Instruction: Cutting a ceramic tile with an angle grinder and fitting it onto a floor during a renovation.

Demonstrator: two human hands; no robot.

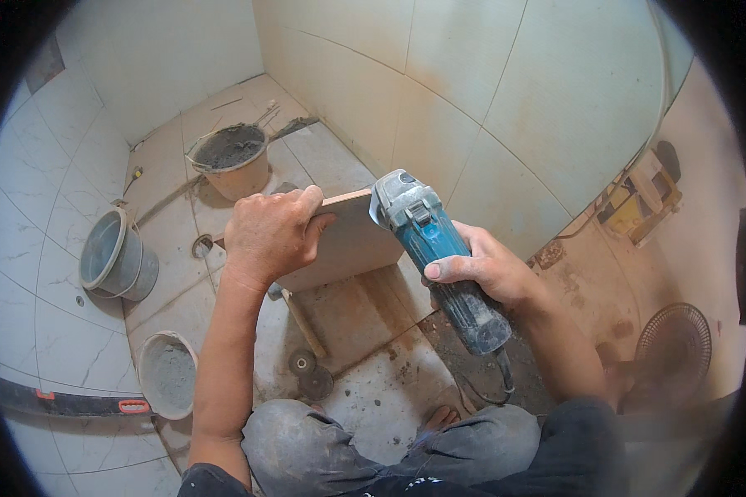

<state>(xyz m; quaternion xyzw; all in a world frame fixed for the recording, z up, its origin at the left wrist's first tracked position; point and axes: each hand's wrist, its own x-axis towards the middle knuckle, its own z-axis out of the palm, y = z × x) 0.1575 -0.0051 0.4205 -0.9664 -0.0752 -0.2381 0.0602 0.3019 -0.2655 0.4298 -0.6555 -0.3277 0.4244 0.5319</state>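
My left hand [272,230] grips the upper left edge of a tile [348,253], its thumb and fingers closed over the rim. The tile is held up on edge, its plain face turned toward me. In my right hand [493,269] is a teal and grey angle grinder [439,257], the fingers wrapped round its body and the thumb on top. The grinder's head meets the right end of the tile's top edge; its disc is mostly hidden by the guard. A dark cord [506,377] hangs from the tool's lower end.
A bucket of dark mortar [239,176] stands at the far left corner. A tipped grey bucket [145,269] and a bucket of grey material [167,377] are at left. Two round discs [302,362] and a hammer-like tool [305,325] lie below the tile. A round fan grille [675,344] is at right.
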